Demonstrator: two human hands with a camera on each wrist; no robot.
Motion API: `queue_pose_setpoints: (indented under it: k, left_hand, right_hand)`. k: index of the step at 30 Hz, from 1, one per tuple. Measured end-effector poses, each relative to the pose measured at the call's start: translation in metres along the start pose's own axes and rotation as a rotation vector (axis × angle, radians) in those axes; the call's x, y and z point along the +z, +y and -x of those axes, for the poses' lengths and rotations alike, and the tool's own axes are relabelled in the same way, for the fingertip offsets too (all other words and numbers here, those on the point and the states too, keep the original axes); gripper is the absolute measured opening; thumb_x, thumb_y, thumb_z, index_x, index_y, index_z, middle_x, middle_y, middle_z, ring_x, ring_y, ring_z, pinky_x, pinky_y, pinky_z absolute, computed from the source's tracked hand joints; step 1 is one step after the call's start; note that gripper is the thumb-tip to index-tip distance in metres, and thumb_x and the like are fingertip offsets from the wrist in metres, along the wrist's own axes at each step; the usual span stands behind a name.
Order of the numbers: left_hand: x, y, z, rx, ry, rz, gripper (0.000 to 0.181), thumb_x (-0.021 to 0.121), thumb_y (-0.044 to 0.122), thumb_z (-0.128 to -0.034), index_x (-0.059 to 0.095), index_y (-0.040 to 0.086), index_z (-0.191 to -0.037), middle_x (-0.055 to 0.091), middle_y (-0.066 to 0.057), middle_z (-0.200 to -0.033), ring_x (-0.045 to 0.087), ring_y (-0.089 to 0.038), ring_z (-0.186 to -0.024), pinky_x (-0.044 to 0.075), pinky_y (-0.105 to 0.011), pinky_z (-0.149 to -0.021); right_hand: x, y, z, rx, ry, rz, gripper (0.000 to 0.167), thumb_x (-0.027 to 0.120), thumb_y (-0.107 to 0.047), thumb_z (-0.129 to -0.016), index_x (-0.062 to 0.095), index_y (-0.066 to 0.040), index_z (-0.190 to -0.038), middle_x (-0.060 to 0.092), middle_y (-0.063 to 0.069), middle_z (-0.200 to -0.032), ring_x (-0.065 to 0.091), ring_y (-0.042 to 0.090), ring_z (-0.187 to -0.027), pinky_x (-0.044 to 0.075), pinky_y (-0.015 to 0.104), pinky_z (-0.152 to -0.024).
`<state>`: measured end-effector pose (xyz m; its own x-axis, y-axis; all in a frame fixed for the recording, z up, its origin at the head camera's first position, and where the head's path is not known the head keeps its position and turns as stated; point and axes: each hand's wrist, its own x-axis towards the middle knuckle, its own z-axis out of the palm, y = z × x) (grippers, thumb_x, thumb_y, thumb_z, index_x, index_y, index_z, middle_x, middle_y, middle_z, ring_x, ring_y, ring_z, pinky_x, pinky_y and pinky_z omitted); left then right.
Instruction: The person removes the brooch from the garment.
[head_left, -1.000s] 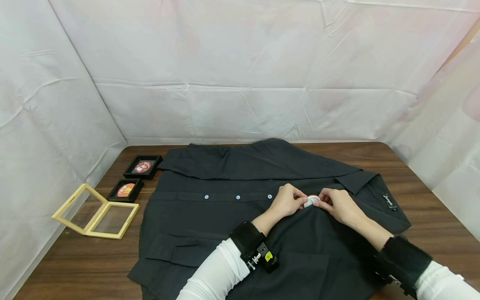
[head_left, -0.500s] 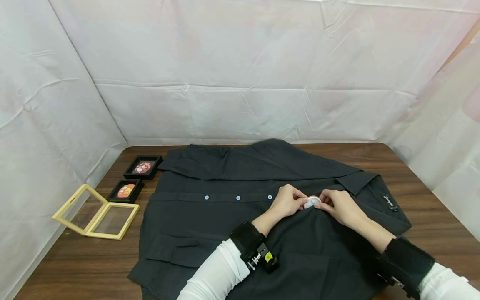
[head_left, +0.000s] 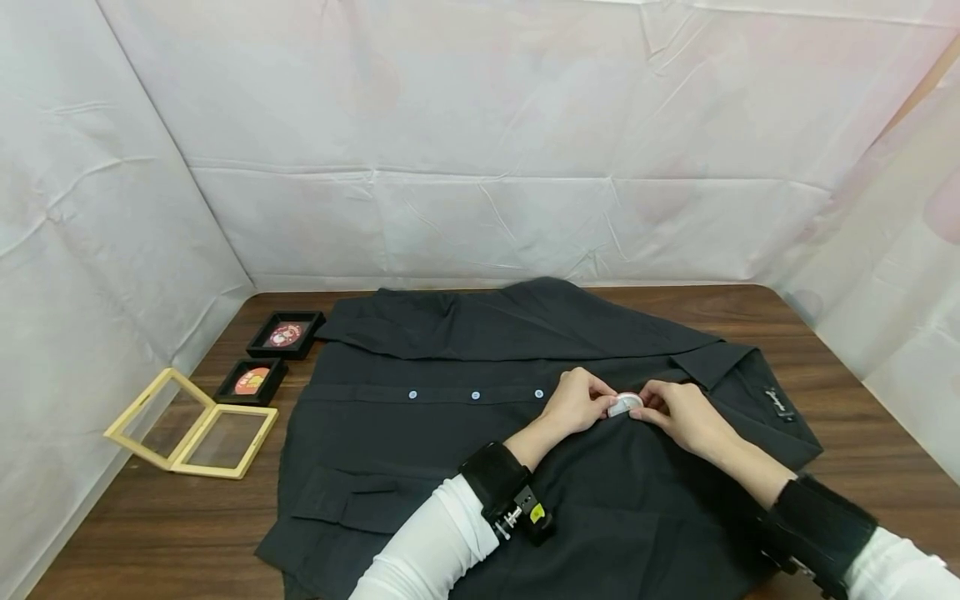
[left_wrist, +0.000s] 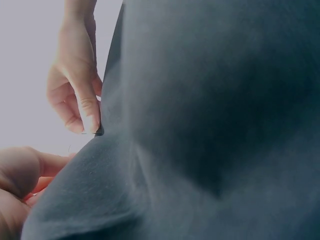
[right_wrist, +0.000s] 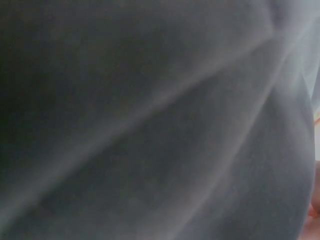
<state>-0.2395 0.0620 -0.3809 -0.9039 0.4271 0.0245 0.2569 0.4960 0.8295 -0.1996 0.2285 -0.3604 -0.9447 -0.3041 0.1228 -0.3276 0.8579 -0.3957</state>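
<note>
A black shirt lies spread out with its button front and collar showing. Raised off it, between both hands, is a small round pin badge, its pale back towards me and a reddish rim on top. My left hand pinches the badge's left side, and my right hand pinches its right side by the shirt cloth. In the left wrist view a thin wire shows by the right thumb; the left hand is partly behind cloth. Shirt cloth fills most of the right wrist view.
Two black display boxes with round badges inside stand at the table's left. In front of them an open yellow frame with clear panes lies on the wooden table. White sheets wall in the back and sides.
Both hands keep their places at the badge, whose back has tilted slightly into fuller view. The right wrist and forearm have shifted a little to the right and towards me.
</note>
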Motion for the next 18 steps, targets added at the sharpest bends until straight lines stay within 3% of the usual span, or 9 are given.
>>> queue_pose_setpoints:
  k: [4, 11, 18]
  left_hand:
    - [-0.001, 0.001, 0.002, 0.041, -0.011, -0.042, 0.011, 0.062, 0.010, -0.0827, 0.072, 0.007, -0.086, 0.063, 0.004, -0.062, 0.051, 0.001, -0.047, 0.040, -0.013, -0.046]
    - [-0.002, 0.004, 0.003, 0.133, -0.030, -0.141, 0.012, 0.062, 0.011, -0.0835, 0.072, 0.009, -0.088, 0.067, 0.004, -0.077, 0.053, 0.000, -0.059, 0.039, -0.011, -0.051]
    - [-0.002, 0.006, 0.003, 0.149, -0.051, -0.178, 0.012, 0.061, 0.011, -0.0839, 0.072, 0.009, -0.089, 0.066, 0.004, -0.074, 0.051, 0.001, -0.054, 0.038, -0.011, -0.048]
  right_hand:
    - [-0.001, 0.000, 0.003, -0.009, -0.009, -0.004, 0.013, 0.067, -0.016, -0.078, 0.062, -0.006, -0.082, 0.058, -0.004, -0.069, 0.054, 0.008, -0.059, 0.043, 0.025, -0.053]
    - [-0.004, 0.001, 0.011, -0.027, -0.025, -0.005, 0.021, 0.067, -0.017, -0.077, 0.063, -0.003, -0.092, 0.062, -0.003, -0.074, 0.058, 0.010, -0.064, 0.046, 0.026, -0.056]
    - [-0.009, 0.001, 0.019, -0.061, -0.022, 0.005, 0.026, 0.068, -0.019, -0.077, 0.062, -0.002, -0.095, 0.064, -0.001, -0.076, 0.060, 0.011, -0.066, 0.047, 0.026, -0.057]
